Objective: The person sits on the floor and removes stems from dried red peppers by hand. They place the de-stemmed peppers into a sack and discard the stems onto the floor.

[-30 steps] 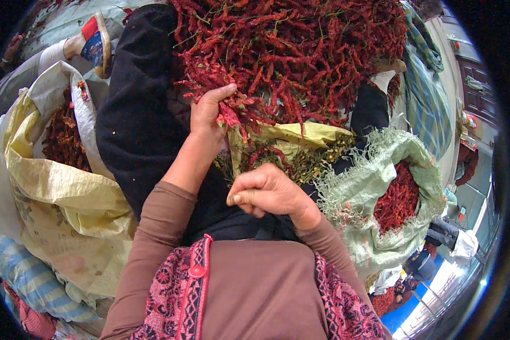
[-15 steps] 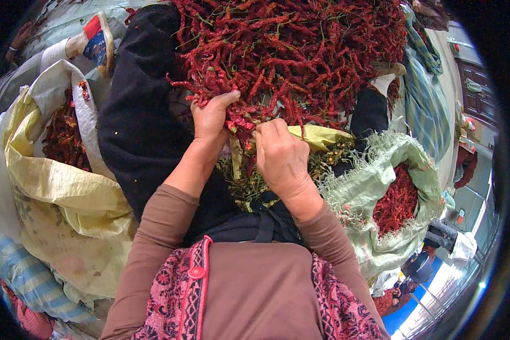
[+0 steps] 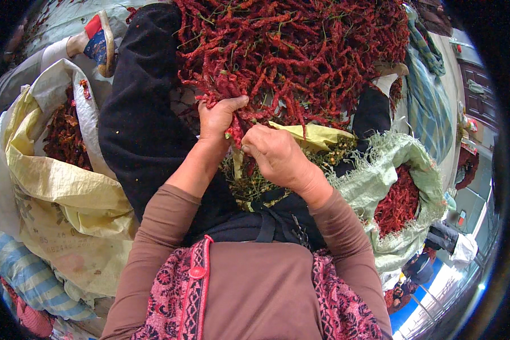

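Red dried chilli (image 3: 236,131) pinched between both hands at the near edge of the big chilli heap (image 3: 300,51), hanging roughly upright with its long axis running toward the lap. Left hand (image 3: 216,118) raised on a bent wrist, fingers curled shut on the pod's upper part with the thumb (image 3: 236,102) across the top. Right hand (image 3: 276,153) just beside it, knuckles up, fingertips closed on the lower end above the yellow sack (image 3: 317,135).

We see dried red chillies (image 3: 300,51), wrinkled and dull with a faint sheen. The yellow sack (image 3: 56,187) and the pale green sack (image 3: 379,170) are coarse woven plastic, the green one frayed at its rim. Our brown sleeves (image 3: 158,238) are smooth matt cloth.
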### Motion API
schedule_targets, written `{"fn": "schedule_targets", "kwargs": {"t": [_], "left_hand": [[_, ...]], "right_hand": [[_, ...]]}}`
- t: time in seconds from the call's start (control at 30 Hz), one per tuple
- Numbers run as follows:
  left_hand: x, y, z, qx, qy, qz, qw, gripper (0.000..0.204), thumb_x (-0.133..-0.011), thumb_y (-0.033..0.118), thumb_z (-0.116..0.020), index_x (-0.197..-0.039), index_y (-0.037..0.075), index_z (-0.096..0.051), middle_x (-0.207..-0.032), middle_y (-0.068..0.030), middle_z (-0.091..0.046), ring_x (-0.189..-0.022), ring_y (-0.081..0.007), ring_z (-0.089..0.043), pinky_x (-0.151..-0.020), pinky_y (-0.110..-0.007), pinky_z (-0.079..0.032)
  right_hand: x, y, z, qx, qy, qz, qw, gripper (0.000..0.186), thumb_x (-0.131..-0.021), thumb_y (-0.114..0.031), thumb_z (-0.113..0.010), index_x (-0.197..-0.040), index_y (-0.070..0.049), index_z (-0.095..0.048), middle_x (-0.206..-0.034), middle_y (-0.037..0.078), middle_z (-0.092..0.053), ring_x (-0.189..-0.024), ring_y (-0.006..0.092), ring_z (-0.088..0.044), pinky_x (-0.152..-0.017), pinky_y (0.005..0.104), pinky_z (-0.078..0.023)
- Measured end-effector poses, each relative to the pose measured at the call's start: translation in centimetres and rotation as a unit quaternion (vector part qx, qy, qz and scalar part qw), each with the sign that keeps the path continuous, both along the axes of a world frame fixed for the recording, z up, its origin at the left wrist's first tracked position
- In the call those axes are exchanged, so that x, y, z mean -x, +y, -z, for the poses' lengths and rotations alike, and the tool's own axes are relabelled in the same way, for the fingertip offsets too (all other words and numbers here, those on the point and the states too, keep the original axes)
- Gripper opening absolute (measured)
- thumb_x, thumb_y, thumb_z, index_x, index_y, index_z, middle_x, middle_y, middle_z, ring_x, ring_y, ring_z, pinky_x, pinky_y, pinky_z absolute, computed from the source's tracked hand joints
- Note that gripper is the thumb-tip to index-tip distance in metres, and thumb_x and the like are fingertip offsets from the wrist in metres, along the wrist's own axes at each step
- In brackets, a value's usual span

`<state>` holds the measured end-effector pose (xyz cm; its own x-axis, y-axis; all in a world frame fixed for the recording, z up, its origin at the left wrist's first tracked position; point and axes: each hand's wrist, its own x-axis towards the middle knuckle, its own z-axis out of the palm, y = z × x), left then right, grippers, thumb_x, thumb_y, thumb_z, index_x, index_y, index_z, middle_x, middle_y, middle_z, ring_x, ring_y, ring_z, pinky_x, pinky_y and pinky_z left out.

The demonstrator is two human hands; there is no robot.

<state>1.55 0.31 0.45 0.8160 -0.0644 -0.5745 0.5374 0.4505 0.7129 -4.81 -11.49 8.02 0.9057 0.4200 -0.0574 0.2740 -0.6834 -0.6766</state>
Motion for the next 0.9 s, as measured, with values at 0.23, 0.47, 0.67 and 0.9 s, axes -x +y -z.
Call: {"fn": "schedule_targets", "kwargs": {"t": [0.23,0.47,0.67,0.9], "left_hand": [[-0.4,0.3,-0.4,0.08,0.031,0.025,0.996,0.033,-0.068,-0.002,-0.069,-0.1,0.002,-0.062,-0.091,-0.0073,-0.066,-0.078,-0.0197,-0.063,-0.075,-0.034,-0.052],[0.3,1.6,-3.8,0.152,-0.042,0.164,0.974,0.039,-0.065,-0.002,-0.069,-0.102,0.004,-0.062,-0.092,-0.0039,-0.066,-0.083,-0.0167,-0.062,-0.079,-0.032,-0.051],[1.1,0.8,-2.1,0.072,-0.165,0.181,0.967,0.042,-0.064,-0.005,-0.07,-0.104,0.004,-0.061,-0.095,-0.002,-0.065,-0.085,-0.0125,-0.06,-0.08,-0.028,-0.049],[1.9,-0.2,-2.3,-0.175,-0.341,0.21,0.9,0.055,-0.067,0.006,-0.076,-0.114,0.005,-0.048,-0.095,-0.0056,-0.063,-0.083,-0.0156,-0.061,-0.077,-0.031,-0.05]], "right_hand": [[2.9,2.7,-4.4,-0.191,0.238,-0.21,0.929,0.014,-0.078,-0.005,-0.059,-0.091,-0.004,-0.061,-0.087,0.012,-0.06,-0.079,0.0301,-0.061,-0.069,0.0367,-0.05],[1.1,-3.5,-6.2,-0.144,0.138,0.302,0.932,0.012,-0.083,-0.001,-0.059,-0.093,0.003,-0.066,-0.075,0.002,-0.062,-0.066,0.0063,-0.056,-0.061,0.0214,-0.046],[-0.1,-2.4,-4.8,-0.133,-0.061,0.307,0.94,0.006,-0.083,-0.003,-0.063,-0.087,0.002,-0.064,-0.076,0.008,-0.063,-0.069,0.0131,-0.059,-0.063,0.0253,-0.047],[-3.6,-1.1,-7.2,-0.088,-0.243,0.184,0.948,0.015,-0.075,0.006,-0.062,-0.088,-0.001,-0.064,-0.083,0.012,-0.063,-0.075,0.0272,-0.062,-0.067,0.0325,-0.051]]}}
